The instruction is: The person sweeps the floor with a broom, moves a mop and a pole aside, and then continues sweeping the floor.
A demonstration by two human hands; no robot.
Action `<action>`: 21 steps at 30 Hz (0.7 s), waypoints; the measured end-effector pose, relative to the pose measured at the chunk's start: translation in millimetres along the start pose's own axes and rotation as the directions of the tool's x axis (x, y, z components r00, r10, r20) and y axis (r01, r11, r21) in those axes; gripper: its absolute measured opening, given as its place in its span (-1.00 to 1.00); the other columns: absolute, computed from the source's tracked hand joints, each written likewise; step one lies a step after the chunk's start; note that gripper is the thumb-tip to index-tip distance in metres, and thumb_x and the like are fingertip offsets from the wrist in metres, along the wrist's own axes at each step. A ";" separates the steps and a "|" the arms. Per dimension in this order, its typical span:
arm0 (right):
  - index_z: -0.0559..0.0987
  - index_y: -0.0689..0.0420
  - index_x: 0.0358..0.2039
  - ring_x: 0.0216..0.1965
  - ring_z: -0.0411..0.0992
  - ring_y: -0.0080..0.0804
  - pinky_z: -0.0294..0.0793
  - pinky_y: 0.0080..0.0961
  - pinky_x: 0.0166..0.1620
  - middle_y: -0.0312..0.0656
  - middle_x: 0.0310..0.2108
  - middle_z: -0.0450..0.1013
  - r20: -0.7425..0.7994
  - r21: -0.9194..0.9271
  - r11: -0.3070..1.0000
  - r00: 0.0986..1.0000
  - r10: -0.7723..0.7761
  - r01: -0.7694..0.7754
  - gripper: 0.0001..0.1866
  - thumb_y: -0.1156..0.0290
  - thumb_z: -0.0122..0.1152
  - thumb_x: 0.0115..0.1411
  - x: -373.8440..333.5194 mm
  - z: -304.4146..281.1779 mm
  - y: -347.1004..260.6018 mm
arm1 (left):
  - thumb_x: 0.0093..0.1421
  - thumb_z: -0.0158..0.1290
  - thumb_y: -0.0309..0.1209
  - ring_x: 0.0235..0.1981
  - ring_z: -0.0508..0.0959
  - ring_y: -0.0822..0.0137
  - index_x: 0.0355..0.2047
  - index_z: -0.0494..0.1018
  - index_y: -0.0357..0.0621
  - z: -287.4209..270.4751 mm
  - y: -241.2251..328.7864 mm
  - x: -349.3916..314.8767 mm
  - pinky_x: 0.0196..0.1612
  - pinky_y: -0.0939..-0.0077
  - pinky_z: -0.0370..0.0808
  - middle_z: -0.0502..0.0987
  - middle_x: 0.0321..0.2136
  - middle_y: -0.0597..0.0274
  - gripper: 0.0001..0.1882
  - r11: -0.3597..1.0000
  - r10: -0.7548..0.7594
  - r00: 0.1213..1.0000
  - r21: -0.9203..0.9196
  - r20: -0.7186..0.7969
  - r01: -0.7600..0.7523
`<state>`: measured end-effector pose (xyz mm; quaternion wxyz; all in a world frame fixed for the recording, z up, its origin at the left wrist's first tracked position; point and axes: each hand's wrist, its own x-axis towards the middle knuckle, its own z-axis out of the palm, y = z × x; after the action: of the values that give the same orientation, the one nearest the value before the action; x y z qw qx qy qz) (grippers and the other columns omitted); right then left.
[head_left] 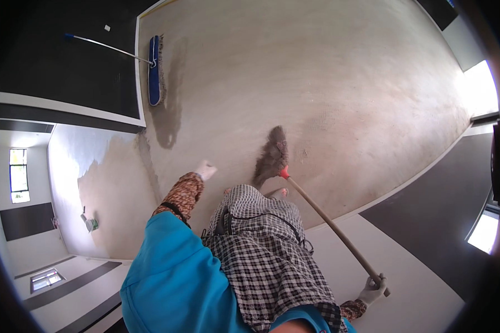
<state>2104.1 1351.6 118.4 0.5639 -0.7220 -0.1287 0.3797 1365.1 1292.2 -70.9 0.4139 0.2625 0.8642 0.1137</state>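
Note:
My right hand, in a pale glove, is wrapped round the upper end of a broom's long wooden handle. The handle slants down past my right side to an orange-red collar and the broom's bushy grey-brown bristles, which touch the floor in front of my feet. My left hand, also in a pale glove, is stretched forward over the floor at my left. Its fingers look curled together and nothing shows in them. The hand is small and slightly blurred.
A dust mop with a blue head stands by the dark wall at the far left. Dusty concrete floor spreads ahead. A white and dark grey wall runs along my right. A green-and-white object lies at the left.

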 end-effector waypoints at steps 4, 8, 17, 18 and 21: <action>0.50 0.14 -0.34 -0.59 0.24 -0.59 0.45 -0.55 -0.42 -0.27 -0.47 0.37 -0.254 -0.005 0.999 0.966 0.042 -0.045 -0.79 0.25 0.04 0.22 2.2 32.4 5.8 | -0.05 0.14 -0.16 -0.27 0.60 -0.02 -0.32 0.57 -0.29 -23.1 -70.9 -61.4 -0.10 0.23 0.49 0.60 -0.38 -0.13 -0.58 0.976 -0.202 0.976 0.065 -0.083 0.208; 0.37 0.39 -0.16 -0.07 0.39 -0.20 0.56 -0.33 -0.09 0.01 -0.18 0.40 -0.305 0.074 0.995 0.948 0.092 -0.073 -0.50 0.09 0.00 0.26 107.9 -60.9 59.9 | -0.03 0.12 -0.08 -0.19 0.60 0.00 -0.28 0.61 -0.23 -18.3 -62.6 -97.2 -0.07 0.23 0.48 0.61 -0.29 -0.11 -0.54 0.961 -0.276 0.957 0.010 0.087 0.276; 0.39 0.31 -0.21 -0.22 0.36 -0.28 0.51 -0.35 -0.23 -0.06 -0.27 0.39 0.037 -0.657 0.741 0.975 0.220 -0.142 -0.57 0.12 0.01 0.24 13.6 177.2 132.3 | -0.02 0.09 -0.13 -0.18 0.59 0.07 -0.27 0.58 -0.21 14.7 -123.2 -66.0 -0.09 0.26 0.47 0.61 -0.28 -0.06 -0.57 0.950 -0.098 0.995 -0.295 0.019 0.099; 0.39 0.30 -0.21 -0.24 0.36 -0.29 0.51 -0.36 -0.25 -0.07 -0.28 0.39 0.098 -0.695 0.709 0.962 0.256 -0.117 -0.58 0.12 0.01 0.23 -2.5 205.9 147.8 | -0.02 0.09 -0.13 -0.18 0.59 0.07 -0.27 0.58 -0.21 -0.3 -129.5 -71.5 -0.09 0.26 0.47 0.61 -0.28 -0.06 -0.57 0.939 -0.120 0.993 -0.326 -0.009 0.111; 0.40 0.28 -0.23 -0.29 0.35 -0.32 0.49 -0.37 -0.30 -0.10 -0.31 0.38 0.265 -0.789 0.614 0.893 0.364 -0.016 -0.60 0.13 0.01 0.23 -58.8 291.7 188.0 | 0.01 0.07 -0.18 -0.20 0.59 0.06 -0.25 0.56 -0.23 -38.9 -167.2 -91.4 -0.11 0.26 0.48 0.61 -0.31 -0.06 -0.60 0.856 -0.181 0.983 -0.495 -0.014 0.150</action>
<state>1816.4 1462.2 -51.4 0.1181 -0.8081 -0.3109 0.4862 1322.3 1103.2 -55.5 0.4493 0.0699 0.8380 0.3016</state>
